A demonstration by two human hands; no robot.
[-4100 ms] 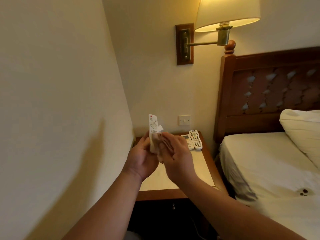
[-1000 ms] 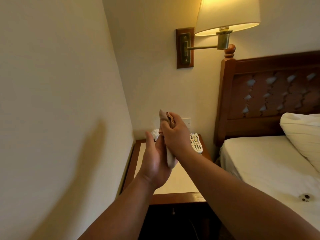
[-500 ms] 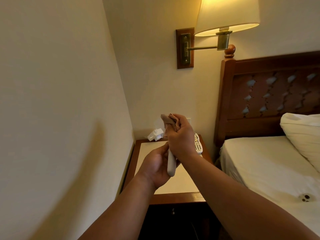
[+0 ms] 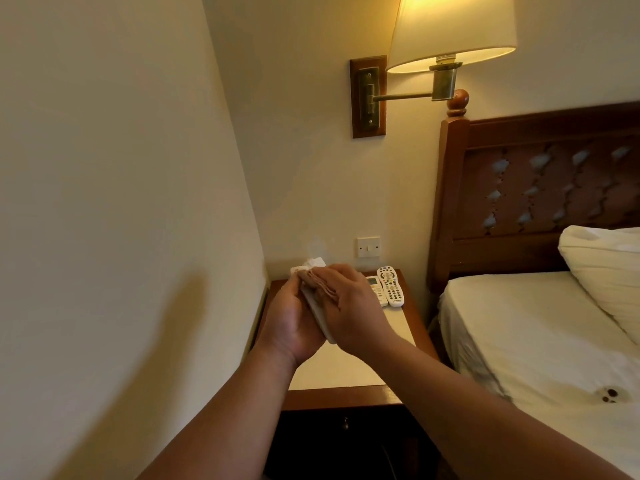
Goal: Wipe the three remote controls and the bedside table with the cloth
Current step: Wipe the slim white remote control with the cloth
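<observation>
Remote (image 4: 320, 318), white, lies cradled in the closed left hand (image 4: 294, 327) above the bedside table (image 4: 349, 372), and the right hand (image 4: 349, 306), gripping the folded cloth (image 4: 317, 282), has dropped from the raised end onto its face, so wiping continues.

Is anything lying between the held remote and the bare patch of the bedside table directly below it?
Nothing visible. The left hand holds the remote, the right hand presses the cloth on it. The bedside table below is bare; the other two remotes lie farther back.
</observation>
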